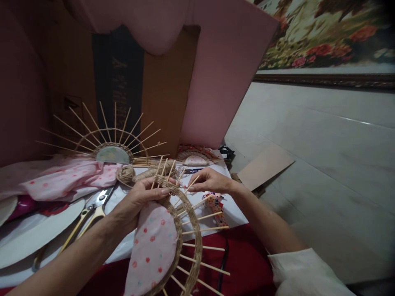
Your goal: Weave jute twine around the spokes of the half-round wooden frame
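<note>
Pink dotted cloth and woven twine in the left hand

Spokes of thin wood radiate from a half-round fan [154, 242], its centre covered in pink cloth with red dots, two curved bands of braided twine running round it. It is tilted at the front of the white counter [234, 213], its lower part over red fabric [249, 263]. Of the hands, the left hand [148, 195] grasps the fan's upper end, thumb laid against the twine. The right hand [210, 181] has its fingertips drawn together by the tip of a spoke; whether they pinch the spoke or a strand, I cannot tell. Behind the left hand sits a ball of twine [125, 175], with crumpled dotted cloth [70, 179] beside it. Shears [101, 198] lie near the left forearm. A second fan [112, 155], with a pale green centre, stands upright before a cardboard box [169, 82].
</note>
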Demonstrator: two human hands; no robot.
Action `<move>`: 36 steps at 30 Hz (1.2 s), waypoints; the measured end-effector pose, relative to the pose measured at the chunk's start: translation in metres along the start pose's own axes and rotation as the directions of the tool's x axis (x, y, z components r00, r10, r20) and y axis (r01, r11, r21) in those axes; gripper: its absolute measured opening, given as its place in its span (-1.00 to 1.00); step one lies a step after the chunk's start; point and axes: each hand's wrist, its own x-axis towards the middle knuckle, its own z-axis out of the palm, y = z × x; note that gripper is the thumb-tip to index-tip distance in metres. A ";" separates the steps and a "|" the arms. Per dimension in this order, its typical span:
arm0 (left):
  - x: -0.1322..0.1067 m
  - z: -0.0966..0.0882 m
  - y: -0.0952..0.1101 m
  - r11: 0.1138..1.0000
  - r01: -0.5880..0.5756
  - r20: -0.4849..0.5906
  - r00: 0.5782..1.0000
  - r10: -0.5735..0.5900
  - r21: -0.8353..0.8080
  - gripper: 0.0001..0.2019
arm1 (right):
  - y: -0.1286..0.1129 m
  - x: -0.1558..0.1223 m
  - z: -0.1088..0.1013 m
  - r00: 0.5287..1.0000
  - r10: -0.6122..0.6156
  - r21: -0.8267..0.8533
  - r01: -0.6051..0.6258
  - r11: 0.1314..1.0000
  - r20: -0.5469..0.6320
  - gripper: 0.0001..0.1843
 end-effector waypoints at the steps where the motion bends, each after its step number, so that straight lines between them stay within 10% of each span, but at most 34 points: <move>1: 0.000 0.000 0.000 1.000 -0.003 0.006 1.000 0.003 0.002 -0.67 | -0.001 -0.003 -0.002 1.000 -0.005 -0.012 0.005 1.000 -0.015 -0.75; 12: 0.002 -0.001 -0.003 0.999 -0.037 0.025 0.999 0.036 0.016 -0.70 | -0.035 -0.038 -0.012 0.992 -0.110 -0.294 0.086 0.952 -0.068 -0.79; 23: 0.002 -0.001 -0.004 0.999 -0.038 -0.001 0.999 0.038 -0.001 -0.71 | -0.065 -0.038 0.004 0.895 -0.439 -0.611 0.394 0.687 0.082 -0.90; 36: 0.004 -0.002 -0.005 0.999 -0.037 0.002 0.999 0.037 0.023 -0.69 | -0.073 -0.040 0.014 0.909 -0.399 -0.756 0.348 0.555 0.125 -0.87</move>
